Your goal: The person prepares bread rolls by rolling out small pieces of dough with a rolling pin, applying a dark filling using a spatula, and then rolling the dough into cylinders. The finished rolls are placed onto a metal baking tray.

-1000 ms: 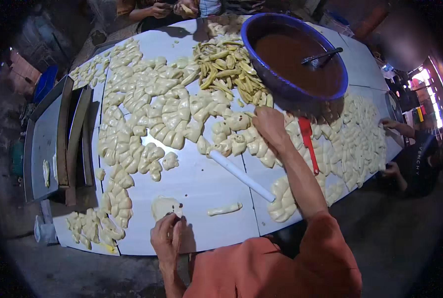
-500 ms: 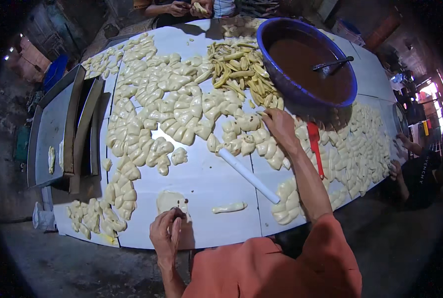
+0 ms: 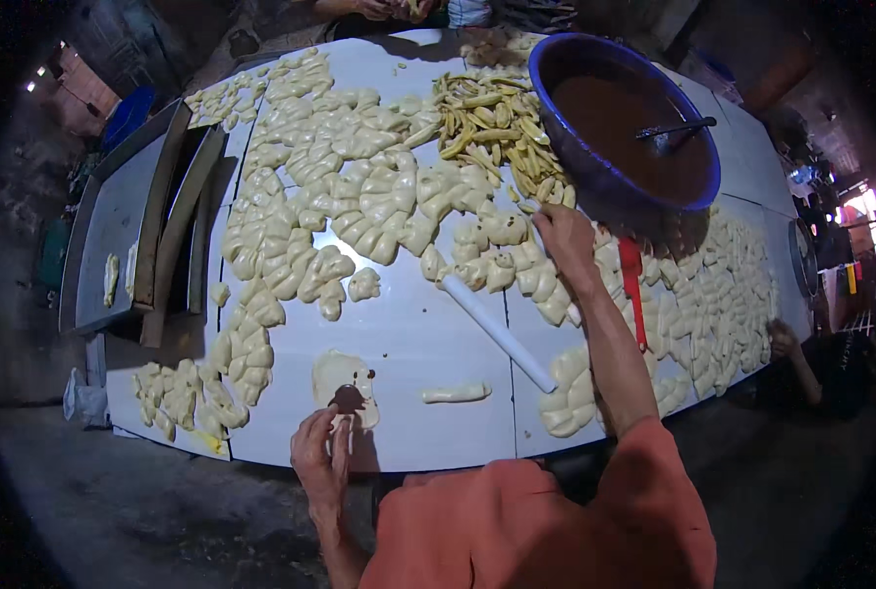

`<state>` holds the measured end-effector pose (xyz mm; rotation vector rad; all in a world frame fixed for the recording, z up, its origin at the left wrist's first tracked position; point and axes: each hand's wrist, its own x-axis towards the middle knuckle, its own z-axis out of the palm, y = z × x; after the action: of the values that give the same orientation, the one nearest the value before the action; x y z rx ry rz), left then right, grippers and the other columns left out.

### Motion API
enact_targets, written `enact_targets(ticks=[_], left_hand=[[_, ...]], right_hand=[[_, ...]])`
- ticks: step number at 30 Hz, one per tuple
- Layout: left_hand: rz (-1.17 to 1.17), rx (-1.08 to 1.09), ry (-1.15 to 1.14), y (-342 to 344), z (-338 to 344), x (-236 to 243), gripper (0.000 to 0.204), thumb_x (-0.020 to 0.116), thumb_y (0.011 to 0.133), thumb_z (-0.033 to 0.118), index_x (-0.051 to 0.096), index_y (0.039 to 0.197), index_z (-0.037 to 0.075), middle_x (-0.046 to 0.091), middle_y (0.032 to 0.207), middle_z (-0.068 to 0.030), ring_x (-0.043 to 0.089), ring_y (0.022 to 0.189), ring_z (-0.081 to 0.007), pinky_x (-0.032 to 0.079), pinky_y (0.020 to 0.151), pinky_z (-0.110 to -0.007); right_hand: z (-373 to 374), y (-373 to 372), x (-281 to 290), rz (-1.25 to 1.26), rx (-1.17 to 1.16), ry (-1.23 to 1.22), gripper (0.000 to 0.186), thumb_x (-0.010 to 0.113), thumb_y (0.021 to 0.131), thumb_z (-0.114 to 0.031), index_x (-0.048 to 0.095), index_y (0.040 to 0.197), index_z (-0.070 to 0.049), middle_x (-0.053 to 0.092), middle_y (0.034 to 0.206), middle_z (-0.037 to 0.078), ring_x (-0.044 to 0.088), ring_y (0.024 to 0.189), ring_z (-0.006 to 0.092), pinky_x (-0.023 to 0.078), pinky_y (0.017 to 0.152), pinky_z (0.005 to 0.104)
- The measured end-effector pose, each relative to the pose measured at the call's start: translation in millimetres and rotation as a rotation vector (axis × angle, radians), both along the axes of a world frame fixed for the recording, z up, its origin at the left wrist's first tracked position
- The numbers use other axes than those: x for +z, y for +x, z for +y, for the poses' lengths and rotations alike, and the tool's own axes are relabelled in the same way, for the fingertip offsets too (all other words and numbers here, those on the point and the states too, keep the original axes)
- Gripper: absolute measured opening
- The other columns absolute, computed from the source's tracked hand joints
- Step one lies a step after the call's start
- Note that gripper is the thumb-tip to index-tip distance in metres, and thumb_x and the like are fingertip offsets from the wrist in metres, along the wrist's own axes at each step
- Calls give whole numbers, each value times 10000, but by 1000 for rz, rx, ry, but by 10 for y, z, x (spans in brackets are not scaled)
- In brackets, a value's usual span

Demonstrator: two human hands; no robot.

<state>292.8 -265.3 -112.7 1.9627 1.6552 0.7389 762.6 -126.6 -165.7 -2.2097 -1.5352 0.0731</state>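
Observation:
My left hand (image 3: 322, 444) is closed around what looks like a small dark spoon (image 3: 349, 400) bearing brown filling, over a flattened dough piece (image 3: 334, 371) at the table's near edge. A short dough roll (image 3: 456, 392) lies to its right. My right hand (image 3: 564, 239) reaches to the lower edge of the sliced yellow bananas (image 3: 482, 118), fingers curled; what they hold is hidden. Beside it lie a red flat tool (image 3: 632, 285), many pale dough pieces (image 3: 369, 211) and a white rolling pin (image 3: 497, 332). A blue tub (image 3: 625, 137) of brown mixture, with a dark-handled tool, stands beyond.
Metal trays (image 3: 124, 221) stand on the white table (image 3: 418, 442) at the left. A co-worker's hand (image 3: 784, 339) is at the right edge, with a round pan (image 3: 803, 257) above it. Another co-worker's hands (image 3: 374, 8) show at the far edge.
My left hand has tilted, showing more brown filling over the flattened dough. My right hand stays by the bananas. The view has shifted, and fewer of the right-hand co-worker's fingers show.

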Motion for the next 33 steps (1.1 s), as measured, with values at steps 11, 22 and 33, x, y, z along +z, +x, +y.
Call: enact_targets(ticks=[11, 22, 33], left_hand=[[-65, 0, -51, -447, 124, -133, 261, 736, 919, 85, 722, 1173, 29, 712, 1138, -142, 657, 1034, -317, 520, 901, -421], [-85, -197, 70, -1285, 625, -141, 249, 768, 874, 107, 734, 1108, 29, 730, 1070, -126, 669, 986, -320, 481, 910, -428], [-111, -538, 47, -1149, 698, -177, 210, 778, 858, 235, 737, 1022, 111, 697, 953, -31, 649, 869, -223, 439, 811, -387]], right_hand=[[-187, 94, 222, 571, -202, -130, 311, 734, 795, -147, 759, 1061, 12, 764, 808, 148, 740, 756, 198, 554, 711, 322], [-558, -477, 677, 318, -230, 31, 253, 698, 885, -149, 748, 1086, -2, 737, 878, 67, 683, 757, 117, 548, 718, 279], [-1166, -3164, 664, 1157, 56, -438, 206, 705, 906, -118, 690, 1060, 17, 684, 901, 24, 601, 805, 84, 499, 700, 253]])
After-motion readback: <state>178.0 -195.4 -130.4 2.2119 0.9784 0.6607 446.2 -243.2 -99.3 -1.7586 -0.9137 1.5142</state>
